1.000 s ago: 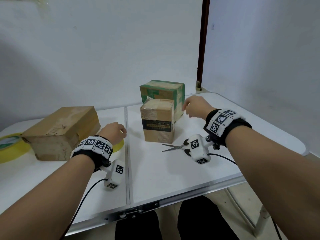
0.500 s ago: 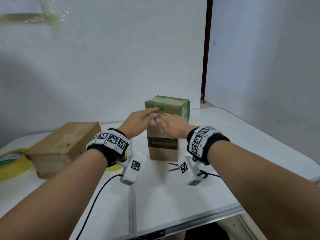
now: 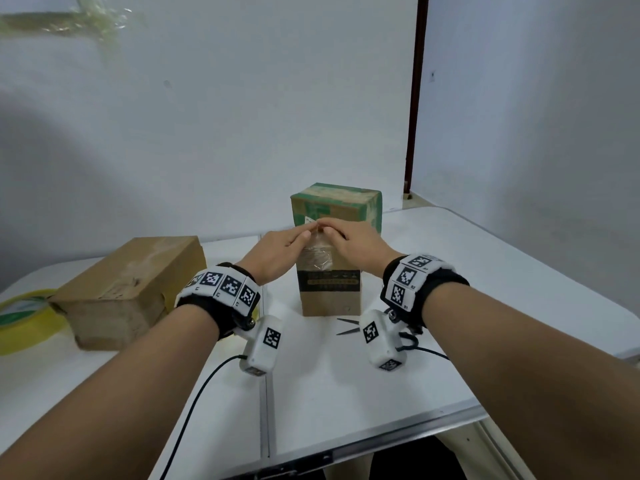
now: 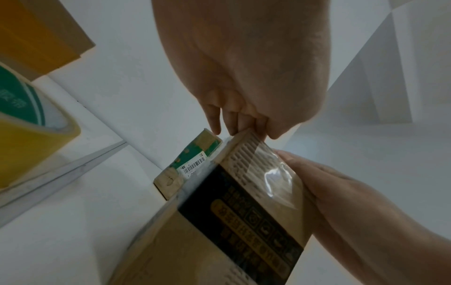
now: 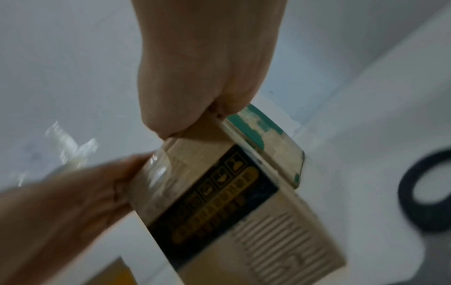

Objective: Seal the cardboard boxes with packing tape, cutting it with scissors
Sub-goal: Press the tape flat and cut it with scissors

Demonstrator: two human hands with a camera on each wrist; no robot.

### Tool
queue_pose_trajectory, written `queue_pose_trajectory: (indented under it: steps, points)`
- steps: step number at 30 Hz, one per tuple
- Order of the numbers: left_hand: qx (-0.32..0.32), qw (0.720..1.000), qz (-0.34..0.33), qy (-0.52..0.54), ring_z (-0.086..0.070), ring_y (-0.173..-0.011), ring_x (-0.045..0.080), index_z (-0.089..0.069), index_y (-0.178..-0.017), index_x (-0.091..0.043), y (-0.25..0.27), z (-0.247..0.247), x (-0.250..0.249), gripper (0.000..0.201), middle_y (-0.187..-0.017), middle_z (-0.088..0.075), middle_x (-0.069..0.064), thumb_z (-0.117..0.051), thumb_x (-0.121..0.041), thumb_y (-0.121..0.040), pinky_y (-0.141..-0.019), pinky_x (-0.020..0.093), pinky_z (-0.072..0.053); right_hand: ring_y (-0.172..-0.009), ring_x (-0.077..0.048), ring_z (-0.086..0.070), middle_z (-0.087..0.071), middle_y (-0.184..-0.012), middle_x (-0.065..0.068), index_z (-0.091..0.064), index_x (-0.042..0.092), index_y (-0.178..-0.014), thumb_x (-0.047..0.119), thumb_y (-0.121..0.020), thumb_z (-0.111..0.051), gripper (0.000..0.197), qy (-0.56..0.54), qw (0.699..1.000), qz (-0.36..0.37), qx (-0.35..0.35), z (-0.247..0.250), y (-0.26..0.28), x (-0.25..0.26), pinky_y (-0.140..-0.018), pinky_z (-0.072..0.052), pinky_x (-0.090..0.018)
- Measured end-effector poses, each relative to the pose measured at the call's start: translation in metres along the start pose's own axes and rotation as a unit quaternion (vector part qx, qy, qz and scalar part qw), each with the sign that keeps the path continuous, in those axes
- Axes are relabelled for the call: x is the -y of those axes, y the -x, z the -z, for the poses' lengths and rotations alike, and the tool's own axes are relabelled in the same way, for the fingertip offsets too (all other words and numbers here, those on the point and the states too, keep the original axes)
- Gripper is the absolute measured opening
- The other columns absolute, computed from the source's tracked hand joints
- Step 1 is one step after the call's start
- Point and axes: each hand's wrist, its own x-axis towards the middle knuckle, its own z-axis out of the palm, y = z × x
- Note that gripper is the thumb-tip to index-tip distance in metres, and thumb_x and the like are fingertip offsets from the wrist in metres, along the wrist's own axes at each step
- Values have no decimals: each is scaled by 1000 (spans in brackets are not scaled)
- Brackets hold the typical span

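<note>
- Small cardboard box: stood upright near the middle of the white surface, a dark printed band across its front; a green-printed box is set directly behind it.
- Clear tape strip: laid over the top front edge of the small box, wrinkled and glossy.
- Left hand: placed on the box top, fingers extended and pressed flat on the tape; nothing is gripped.
- Right hand: placed opposite, fingers likewise flat on the top, fingertips nearly met.
- Scissors: laid on the surface just before the box, partly hidden by the right wrist.
- Yellow tape roll: at far left, beside a larger brown box.
</note>
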Motion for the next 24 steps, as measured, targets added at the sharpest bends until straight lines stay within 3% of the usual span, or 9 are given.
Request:
queue_pose_trajectory:
  steps: [3, 5, 7, 11, 14, 16, 19, 22, 24]
  points:
    - [1, 1000, -3, -30, -48, -128, 18, -46, -142, -35, -2, -1, -4, 40, -140, -54, 2, -29, -34, -105, -95, 20, -34, -99, -19, -64, -72, -110, -2, -59, 27, -132, 36, -104, -35, 39, 65, 997, 20, 17, 1, 0, 1, -86, -50, -31]
    - [8, 998, 3, -66, -46, -130, 22, -45, -143, -32, -4, 0, -5, 41, -141, -53, 4, -27, -35, -105, -98, 24, -34, -92, -18, -66, -74, -101, 0, -68, 25, -120, 37, -102, -40, 35, 81, 996, 33, 0, 3, 1, 2, -84, -52, -37]
    - [27, 996, -1, -83, -48, -127, 23, -46, -140, -38, -4, 1, -7, 41, -139, -55, 5, -24, -39, -105, -97, 27, -35, -85, -16, -66, -75, -92, 1, -74, 22, -108, 35, -100, -46, 32, 63, 997, 35, -19, 4, 5, 3, -80, -52, -39]
    - [27, 997, -3, -74, -52, -119, 20, -52, -129, -52, -4, -1, -7, 38, -133, -59, 2, -24, -46, -103, -90, 24, -36, -87, -12, -67, -76, -91, 5, -77, 24, -100, 40, -95, -55, 28, -44, 998, 2, -47, 5, 12, 0, -82, -53, -36]
    - [-9, 998, -7, -61, -54, -106, 7, -59, -127, -43, -6, -1, -2, 36, -127, -64, -3, -38, -51, -99, -86, 17, -37, -88, -7, -66, -75, -93, 10, -77, 26, -101, 42, -93, -59, 25, -54, 997, -14, -53, 4, 13, 0, -81, -53, -29]
    - [-15, 998, -42, -51, -54, -105, -2, -61, -126, -39, -5, -2, 3, 34, -125, -64, -11, -50, -47, -96, -91, 13, -40, -88, -6, -65, -75, -95, 10, -76, 25, -102, 39, -93, -59, 24, -37, 997, -11, -65, 1, 15, 1, -81, -52, -26]
    - [-15, 996, -85, -27, -58, -110, 0, -63, -126, -32, -4, -4, 9, 35, -122, -66, -12, -59, -40, -93, -92, 4, -38, -86, -8, -65, -75, -96, 8, -76, 23, -102, 34, -96, -56, 24, -33, 996, -13, -80, 1, 17, 5, -79, -51, -24]
    - [-16, 993, -99, -56, -63, -104, 8, -62, -128, -31, -7, -4, 10, 39, -115, -69, -6, -62, -41, -90, -90, 16, -45, -83, -11, -64, -74, -91, 5, -76, 21, -100, 32, -96, -54, 25, -19, 997, -21, -75, 2, 17, 8, -75, -50, -25]
    - [4, 986, -120, -116, -64, -93, 13, -57, -132, -33, -8, -2, 11, 47, -109, -71, -4, -66, -44, -87, -82, 24, -48, -82, -13, -63, -73, -89, 4, -76, 20, -100, 33, -96, -54, 26, -15, 997, -23, -67, 3, 18, 8, -73, -48, -26]
